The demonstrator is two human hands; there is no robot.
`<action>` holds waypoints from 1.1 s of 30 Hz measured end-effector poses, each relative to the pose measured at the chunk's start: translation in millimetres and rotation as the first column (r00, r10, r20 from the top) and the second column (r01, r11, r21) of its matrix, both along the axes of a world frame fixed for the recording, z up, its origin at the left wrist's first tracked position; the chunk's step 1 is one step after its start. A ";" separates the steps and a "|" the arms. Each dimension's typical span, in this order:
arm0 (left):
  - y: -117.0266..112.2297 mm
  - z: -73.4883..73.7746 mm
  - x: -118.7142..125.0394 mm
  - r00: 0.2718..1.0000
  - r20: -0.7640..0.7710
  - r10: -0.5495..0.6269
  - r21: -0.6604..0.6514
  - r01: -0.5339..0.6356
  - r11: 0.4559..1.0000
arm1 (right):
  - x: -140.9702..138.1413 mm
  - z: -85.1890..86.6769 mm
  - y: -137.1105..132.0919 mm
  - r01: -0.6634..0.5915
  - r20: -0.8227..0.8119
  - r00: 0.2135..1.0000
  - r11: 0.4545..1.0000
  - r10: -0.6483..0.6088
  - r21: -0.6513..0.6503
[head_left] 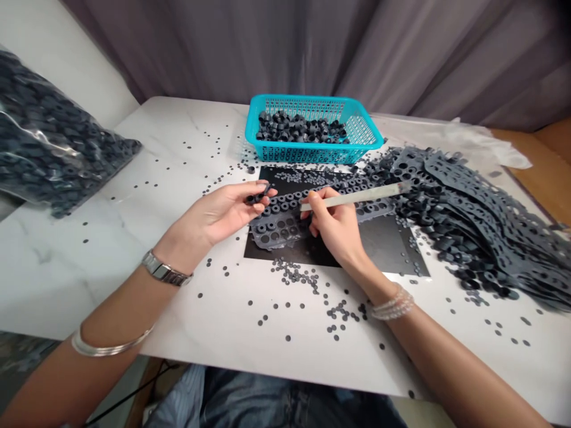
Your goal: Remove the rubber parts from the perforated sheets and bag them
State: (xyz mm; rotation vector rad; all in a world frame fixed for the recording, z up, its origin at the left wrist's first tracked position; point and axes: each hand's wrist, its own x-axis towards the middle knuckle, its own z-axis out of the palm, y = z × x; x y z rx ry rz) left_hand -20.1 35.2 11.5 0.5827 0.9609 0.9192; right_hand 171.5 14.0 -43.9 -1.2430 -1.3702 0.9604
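- Several dark ring pieces (257, 196) are pinched between the thumb and fingers of the left hand (229, 208); their exact number cannot be told.
- A pale stick (368, 195) is gripped by the right hand (335, 224), its near end held over the perforated sheet (279, 238); whether the two touch cannot be made out.
- The perforated sheet is laid on a black mat (379, 244) on the white table (147, 315), between and beyond the hands; ring pieces are seated along its rows, while some holes near its left end are bare of them.
- Pieces could be dropped from the left hand, since they are held only by the fingertips — a loosened pinch would be enough.
- The sheet could be dragged askew if the stick is pressed hard, as no hand is seen holding it flat.
- Wanted and waste pieces could be mixed, because small discs (294, 274) are strewn over mat and table, right up to the basket.
- The stacked sheets (486, 220) could be made to slide if knocked by the stick's far end, which is pointed towards them; loose rings (446, 244) are heaped along their edge.
- The teal basket (312, 144) is partly filled with dark rings (301, 128) — its floor is covered, its rim well above them.
- The clear bag (62, 139) at the table's left is packed with dark pieces; its closure is not shown.
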 end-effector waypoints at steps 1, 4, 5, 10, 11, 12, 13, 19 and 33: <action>-0.5 -0.1 0.8 0.999 0.041 0.003 -0.016 -0.003 1.000 | 2.4 -1.6 3.1 0.005 -0.030 1.000 1.000 -0.005 -0.010; -2.0 0.7 1.6 0.990 0.140 0.020 -0.058 -0.012 0.998 | 9.3 -1.1 8.6 0.006 -0.089 0.996 0.999 -0.009 -0.035; -2.3 0.6 1.9 0.986 0.163 0.025 -0.069 -0.014 0.998 | 11.0 1.0 8.8 0.003 -0.104 0.995 0.999 -0.007 -0.038; -2.7 -3.6 4.4 0.989 0.150 -0.002 -0.065 0.012 0.998 | 9.8 19.9 3.8 -0.096 -0.116 0.989 0.994 0.089 -0.057; -3.0 -4.2 4.6 0.994 0.103 -0.025 -0.033 0.029 0.999 | 7.3 22.8 2.5 -0.121 -0.083 0.990 0.991 0.116 -0.061; -3.4 -4.4 4.6 0.998 0.041 -0.052 0.010 0.052 0.999 | 4.1 24.7 1.2 -0.143 -0.037 0.989 0.988 0.141 -0.063; -4.1 -4.0 4.3 0.996 -0.034 -0.082 0.054 0.083 0.995 | 0.7 25.4 0.0 -0.162 0.017 0.987 0.985 0.163 -0.063; -13.1 6.6 6.1 0.732 -0.681 -0.018 0.298 0.300 0.906 | -13.1 18.1 -8.3 -0.210 0.268 0.940 0.977 0.211 -0.030; -28.7 -16.5 8.0 0.286 -0.922 0.262 0.386 0.742 0.548 | -16.0 23.9 -11.3 -0.288 0.483 0.850 0.953 0.210 0.092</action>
